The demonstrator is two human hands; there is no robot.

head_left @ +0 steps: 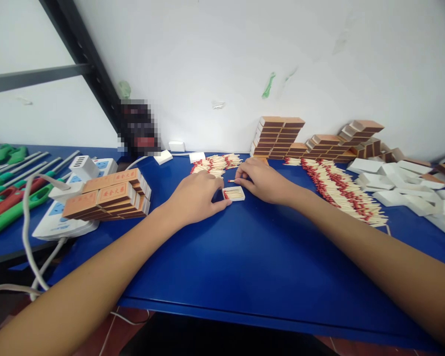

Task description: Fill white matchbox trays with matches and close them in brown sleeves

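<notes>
A small white matchbox tray (234, 194) lies on the blue table with a few red-tipped matches inside. My left hand (198, 197) grips its left end, thumb at the near corner and fingers along the far side. Just beyond the tray's right end, my right hand (258, 179) is closed in a pinch on a match (231, 181), whose red head points left. A pile of loose matches (215, 164) spreads behind my left hand, partly hidden by it. Under my right hand, an orange-brown matchbox piece (263, 160) shows only in part.
Stacked matchbox sleeves (280, 136) stand against the wall. Rows of matches (341, 193) and a heap of white trays (404, 185) lie at right. Filled-looking matchboxes (111, 195) rest by a white power strip (65, 222) with cables at left. Green-handled tools (18, 198) lie farther left.
</notes>
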